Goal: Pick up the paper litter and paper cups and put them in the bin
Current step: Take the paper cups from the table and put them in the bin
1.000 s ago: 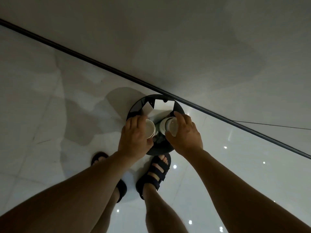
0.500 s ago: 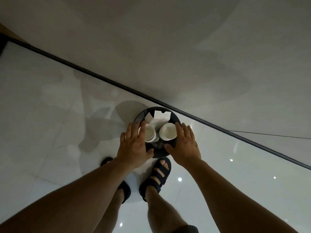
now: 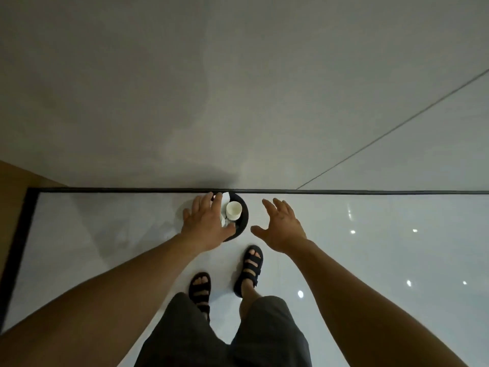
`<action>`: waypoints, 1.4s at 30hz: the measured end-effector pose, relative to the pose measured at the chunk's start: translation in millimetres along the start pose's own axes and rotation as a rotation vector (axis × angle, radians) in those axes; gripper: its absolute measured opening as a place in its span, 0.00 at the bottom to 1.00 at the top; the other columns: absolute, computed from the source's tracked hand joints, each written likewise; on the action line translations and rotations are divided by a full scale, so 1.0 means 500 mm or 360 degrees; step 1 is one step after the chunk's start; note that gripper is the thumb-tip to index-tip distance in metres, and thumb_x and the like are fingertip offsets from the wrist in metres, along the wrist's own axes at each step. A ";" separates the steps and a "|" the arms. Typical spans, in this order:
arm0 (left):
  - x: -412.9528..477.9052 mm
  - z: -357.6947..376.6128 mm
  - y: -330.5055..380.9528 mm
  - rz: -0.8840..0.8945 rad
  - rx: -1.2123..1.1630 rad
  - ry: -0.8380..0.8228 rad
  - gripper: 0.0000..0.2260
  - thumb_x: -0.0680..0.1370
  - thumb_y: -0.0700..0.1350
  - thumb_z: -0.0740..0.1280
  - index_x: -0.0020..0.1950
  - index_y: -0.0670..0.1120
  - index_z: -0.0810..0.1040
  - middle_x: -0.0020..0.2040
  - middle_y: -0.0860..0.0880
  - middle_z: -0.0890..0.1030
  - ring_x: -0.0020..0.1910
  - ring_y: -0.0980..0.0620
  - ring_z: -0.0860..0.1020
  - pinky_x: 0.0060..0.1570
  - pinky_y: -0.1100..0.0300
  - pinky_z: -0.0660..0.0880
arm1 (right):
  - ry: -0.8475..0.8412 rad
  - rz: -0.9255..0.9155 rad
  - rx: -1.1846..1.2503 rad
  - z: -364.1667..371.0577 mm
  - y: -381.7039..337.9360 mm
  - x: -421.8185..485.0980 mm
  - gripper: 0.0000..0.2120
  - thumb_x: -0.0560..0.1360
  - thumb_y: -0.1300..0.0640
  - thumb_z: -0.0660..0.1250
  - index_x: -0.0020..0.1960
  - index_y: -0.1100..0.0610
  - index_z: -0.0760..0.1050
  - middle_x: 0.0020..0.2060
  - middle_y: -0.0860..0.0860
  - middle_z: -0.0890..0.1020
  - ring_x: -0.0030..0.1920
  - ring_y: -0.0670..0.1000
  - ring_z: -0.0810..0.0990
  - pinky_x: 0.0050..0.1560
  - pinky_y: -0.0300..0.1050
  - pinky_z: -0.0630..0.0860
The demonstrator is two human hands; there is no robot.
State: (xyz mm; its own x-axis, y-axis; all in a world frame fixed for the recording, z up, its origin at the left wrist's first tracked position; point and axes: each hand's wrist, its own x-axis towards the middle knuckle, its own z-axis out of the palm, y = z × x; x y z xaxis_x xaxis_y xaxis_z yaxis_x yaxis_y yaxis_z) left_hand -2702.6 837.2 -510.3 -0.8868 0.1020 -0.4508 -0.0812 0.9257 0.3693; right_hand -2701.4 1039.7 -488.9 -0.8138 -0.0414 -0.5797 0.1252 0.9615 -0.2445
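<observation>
A round black bin (image 3: 244, 216) stands on the glossy white floor against the wall's dark skirting. Inside it a white paper cup (image 3: 233, 210) stands mouth up, with a scrap of white paper (image 3: 225, 197) behind it and the edge of a second cup (image 3: 222, 221) showing beside my left hand. My left hand (image 3: 205, 224) hovers over the bin's left half with straight, spread fingers and hides that part of it. My right hand (image 3: 280, 227) is open and empty, held over the floor to the right of the bin.
The grey wall (image 3: 238, 88) rises just behind the bin, and a dark skirting strip (image 3: 370, 192) runs along its foot. A brown panel (image 3: 10, 181) stands at the far left. My feet in black sandals (image 3: 250, 268) stand just short of the bin.
Both hands have let go of the cups, which now sit in the bin. My right hand has drawn off to the right and both hands have opened. The view has swung to face the wall squarely.
</observation>
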 end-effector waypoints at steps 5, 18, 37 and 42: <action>-0.102 -0.056 0.094 0.0211 0.0061 -0.0066 0.39 0.72 0.64 0.64 0.77 0.52 0.51 0.77 0.50 0.53 0.76 0.46 0.51 0.71 0.45 0.56 | 0.0124 0.0263 0.0123 -0.038 0.062 -0.234 0.41 0.76 0.35 0.62 0.80 0.46 0.46 0.79 0.50 0.49 0.79 0.53 0.44 0.75 0.58 0.57; -0.324 0.075 0.601 0.1258 0.0744 -0.0375 0.38 0.75 0.66 0.58 0.78 0.51 0.47 0.79 0.50 0.48 0.77 0.47 0.46 0.73 0.45 0.51 | 0.0642 0.1139 0.0786 0.055 0.386 -0.709 0.40 0.75 0.36 0.62 0.80 0.47 0.48 0.79 0.51 0.51 0.78 0.54 0.47 0.73 0.57 0.58; -0.699 0.519 1.240 0.2152 0.1098 -0.0607 0.36 0.76 0.65 0.58 0.78 0.52 0.49 0.79 0.50 0.47 0.77 0.48 0.43 0.73 0.43 0.49 | 0.0731 0.1872 0.1058 0.226 0.922 -1.204 0.40 0.76 0.36 0.60 0.80 0.47 0.45 0.79 0.51 0.49 0.79 0.54 0.44 0.74 0.56 0.58; -0.677 0.642 1.456 0.2190 0.1158 -0.0633 0.36 0.76 0.65 0.58 0.78 0.51 0.49 0.79 0.50 0.48 0.77 0.47 0.44 0.73 0.43 0.50 | 0.0764 0.1990 0.1116 0.205 1.122 -1.228 0.40 0.76 0.36 0.60 0.80 0.47 0.44 0.79 0.51 0.49 0.79 0.54 0.44 0.73 0.56 0.57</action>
State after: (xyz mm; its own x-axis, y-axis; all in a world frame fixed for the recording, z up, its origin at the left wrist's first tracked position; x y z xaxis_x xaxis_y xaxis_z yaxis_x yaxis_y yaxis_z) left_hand -2315.7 1593.6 -349.4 0.0784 0.9393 -0.3341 0.9658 0.0116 0.2592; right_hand -2073.1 1576.8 -349.7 -0.0673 0.9044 -0.4214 0.9814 -0.0162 -0.1914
